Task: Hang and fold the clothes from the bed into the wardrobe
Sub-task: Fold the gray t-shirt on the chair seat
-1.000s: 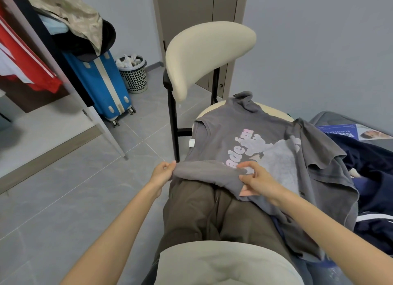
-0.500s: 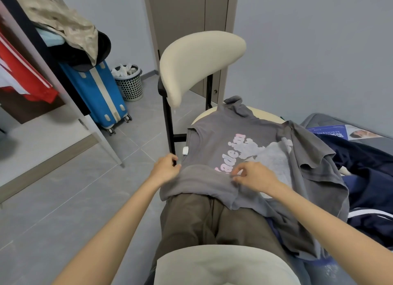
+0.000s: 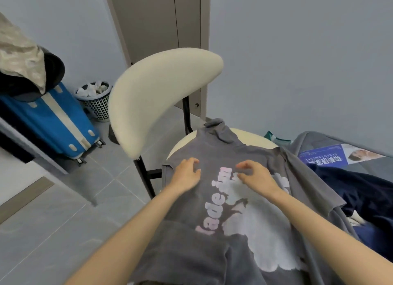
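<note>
Your two hands rest on a grey T-shirt [image 3: 223, 153] that is spread print-up over the round cream seat [image 3: 253, 137] of a chair, with its collar at the far edge of the seat and its lower half running toward you and out of the bottom of the view. Your left hand [image 3: 187, 175] lies palm-down near the shirt's left edge, fingers loosely bent with their tips on the cloth and no fabric gathered in them. Your right hand [image 3: 258, 177] sits just beside the pink lettering [image 3: 214, 201], thumb and forefinger curved toward each other with a narrow gap over the cloth; motion blur makes it impossible to tell whether they pinch the fabric. A large white cloud-shaped print [image 3: 259, 238] lies below that hand, partly under your right forearm. The shirt's right sleeve [image 3: 312, 184] drapes toward a heap of dark navy clothing [image 3: 365, 199] on the bed at right, where a blue-and-white booklet [image 3: 327, 158] lies on a grey sheet [image 3: 308, 139]. The chair's curved cream backrest [image 3: 161, 93] stands up on the left of the shirt, on black legs. Beyond it, on the grey tiled floor [image 3: 53, 225], a blue suitcase [image 3: 55, 123] leans next to a perforated waste basket [image 3: 97, 105] filled with white scraps. A dark cap and a pale patterned cloth [image 3: 19, 55] lie on top of the suitcase. A grey-brown door [image 3: 161, 21] closes the background.
</note>
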A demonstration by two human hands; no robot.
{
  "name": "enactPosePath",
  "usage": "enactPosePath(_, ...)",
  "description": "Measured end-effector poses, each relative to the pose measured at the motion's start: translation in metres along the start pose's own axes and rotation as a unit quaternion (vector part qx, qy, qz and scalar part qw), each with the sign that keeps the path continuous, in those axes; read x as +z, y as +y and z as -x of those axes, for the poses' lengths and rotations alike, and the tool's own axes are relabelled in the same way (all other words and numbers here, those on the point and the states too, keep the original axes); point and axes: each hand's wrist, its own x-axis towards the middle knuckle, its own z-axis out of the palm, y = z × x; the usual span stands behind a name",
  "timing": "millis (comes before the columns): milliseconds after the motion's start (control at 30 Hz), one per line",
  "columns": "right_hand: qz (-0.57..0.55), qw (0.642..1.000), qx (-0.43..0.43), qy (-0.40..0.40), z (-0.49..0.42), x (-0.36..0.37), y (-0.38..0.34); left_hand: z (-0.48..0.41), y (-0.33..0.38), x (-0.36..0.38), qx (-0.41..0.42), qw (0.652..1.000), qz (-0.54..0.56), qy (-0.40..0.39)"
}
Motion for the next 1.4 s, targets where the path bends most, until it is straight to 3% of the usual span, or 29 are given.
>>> enactPosePath(233, 0.005, 0.999, 0.010, 0.046, -0.119, 0.005, 0.019, -0.110, 0.001, 0.025, -0.008, 0.998, 0.054, 0.010)
enactPosePath(433, -0.121, 0.987, 0.078, 0.072, -0.205, 0.025, 0.029, -0.188, 0.001, 0.044, -0.009, 0.996, 0.078, 0.034)
enactPosePath(500, -0.198, 0.972, 0.114, 0.052, -0.223, 0.029, 0.027, -0.211, -0.001, 0.050, -0.043, 0.989, 0.135, 0.042)
enactPosePath(633, -0.215, 0.963, 0.164, -0.006, -0.247, 0.034, 0.024, -0.236, -0.006, 0.060, -0.115, 0.967, 0.202, 0.105)
enactPosePath(700, -0.269, 0.943, 0.195, -0.034, -0.251, 0.029, 0.019, -0.242, -0.008, 0.063, -0.136, 0.956, 0.235, 0.107)
enactPosePath(767, -0.376, 0.895, 0.236, -0.041, -0.252, 0.019, 0.017, -0.244, -0.007, 0.062, -0.140, 0.935, 0.307, 0.109)
enactPosePath(833, -0.473, 0.847, 0.242, -0.016, -0.248, 0.007, 0.021, -0.239, -0.003, 0.058, -0.131, 0.909, 0.383, 0.099)
enactPosePath(867, -0.486, 0.844, 0.229, 0.004, -0.245, 0.003, 0.025, -0.237, -0.001, 0.056, -0.118, 0.906, 0.397, 0.091)
enactPosePath(967, -0.425, 0.898, 0.109, 0.025, -0.216, -0.001, 0.033, -0.219, 0.000, 0.049, -0.041, 0.943, 0.317, 0.087)
enactPosePath(1067, -0.123, 0.987, -0.104, 0.003, -0.182, -0.001, 0.053, -0.201, -0.018, 0.048, 0.026, 0.978, 0.185, 0.095)
enactPosePath(1100, -0.007, 0.989, -0.141, -0.044, -0.172, -0.002, 0.058, -0.192, -0.025, 0.046, 0.025, 0.984, 0.149, 0.095)
enactPosePath(1167, 0.165, 0.968, -0.135, -0.135, -0.158, -0.002, 0.068, -0.171, -0.035, 0.042, -0.010, 0.991, 0.099, 0.094)
enactPosePath(1233, 0.193, 0.972, -0.090, -0.101, -0.149, 0.000, 0.070, -0.152, -0.037, 0.038, -0.044, 0.989, 0.100, 0.104)
enactPosePath(1300, 0.096, 0.993, -0.049, -0.049, -0.144, 0.004, 0.063, -0.143, -0.028, 0.035, -0.044, 0.983, 0.129, 0.121)
enactPosePath(1367, 0.042, 0.994, -0.042, -0.091, -0.139, 0.009, 0.054, -0.139, -0.014, 0.037, -0.008, 0.987, 0.135, 0.083)
enactPosePath(1400, 0.068, 0.989, -0.044, -0.123, -0.137, 0.014, 0.052, -0.138, -0.007, 0.039, 0.019, 0.992, 0.112, 0.053)
